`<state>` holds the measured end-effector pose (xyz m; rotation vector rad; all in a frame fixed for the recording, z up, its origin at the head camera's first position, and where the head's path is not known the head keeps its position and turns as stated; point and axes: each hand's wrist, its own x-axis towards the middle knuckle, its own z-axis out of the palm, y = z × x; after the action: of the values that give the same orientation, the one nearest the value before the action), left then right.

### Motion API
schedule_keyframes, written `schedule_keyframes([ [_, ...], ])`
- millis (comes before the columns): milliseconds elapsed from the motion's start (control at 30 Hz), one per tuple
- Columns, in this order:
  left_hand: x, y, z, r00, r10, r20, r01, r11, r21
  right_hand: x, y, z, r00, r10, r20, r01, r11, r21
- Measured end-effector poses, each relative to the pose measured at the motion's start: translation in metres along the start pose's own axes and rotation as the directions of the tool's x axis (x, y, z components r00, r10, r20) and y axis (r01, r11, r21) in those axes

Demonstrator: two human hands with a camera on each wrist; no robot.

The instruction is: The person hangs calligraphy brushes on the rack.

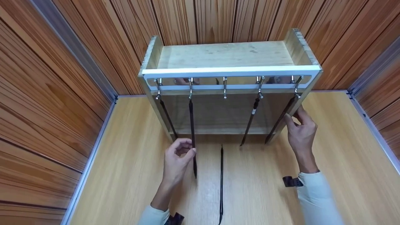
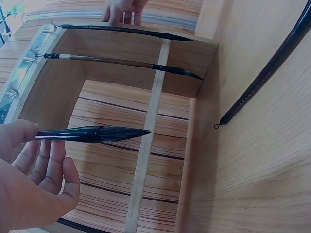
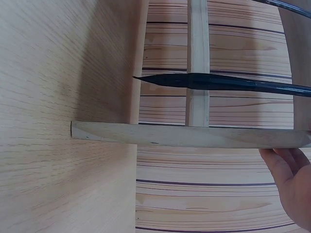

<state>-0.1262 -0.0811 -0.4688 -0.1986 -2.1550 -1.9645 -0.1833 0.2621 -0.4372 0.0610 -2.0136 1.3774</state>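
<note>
A pale wooden rack (image 1: 225,56) stands on the table with a white rail of metal hooks (image 1: 224,89); the middle hook is bare. Dark calligraphy brushes hang from the others. My left hand (image 1: 187,151) pinches the lower part of the second brush (image 1: 191,125). In the left wrist view the left hand (image 2: 36,138) has its thumb above and fingers below the brush (image 2: 92,133). My right hand (image 1: 295,117) grips the rack's right side post (image 1: 307,90), next to the far-right brush (image 1: 281,120). One loose brush (image 1: 221,181) lies flat on the table between my arms.
Wood-slat walls (image 1: 56,93) close in the light wooden table (image 1: 131,162) on three sides, with metal strips at the corners. Two more brushes (image 2: 121,61) hang inside the rack. The rack's post (image 3: 189,136) and a brush tip (image 3: 218,81) fill the right wrist view.
</note>
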Motion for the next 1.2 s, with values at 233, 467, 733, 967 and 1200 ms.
schedule_keyframes([
  [233,-0.003,0.001,-0.001,0.999,0.029,-0.016,-0.029,1.000,-0.002,-0.001,0.001,0.001,1.000,-0.025,-0.008,0.025,1.000,-0.007],
  [467,-0.004,0.002,-0.001,0.999,0.045,-0.023,-0.045,0.999,0.007,-0.001,0.000,0.001,1.000,-0.008,-0.001,0.008,1.000,-0.006],
  [733,-0.004,0.006,0.000,0.997,0.057,-0.044,-0.055,0.998,0.031,-0.001,0.000,0.001,1.000,-0.014,0.004,0.014,1.000,-0.012],
  [967,-0.003,0.009,0.000,0.997,0.056,-0.058,-0.054,0.998,0.037,0.000,0.011,0.001,1.000,-0.001,-0.002,0.001,1.000,-0.014],
  [1200,0.000,0.007,0.001,0.997,0.034,-0.064,-0.032,0.999,0.030,0.003,0.040,0.000,1.000,-0.005,-0.012,0.005,1.000,-0.005],
])
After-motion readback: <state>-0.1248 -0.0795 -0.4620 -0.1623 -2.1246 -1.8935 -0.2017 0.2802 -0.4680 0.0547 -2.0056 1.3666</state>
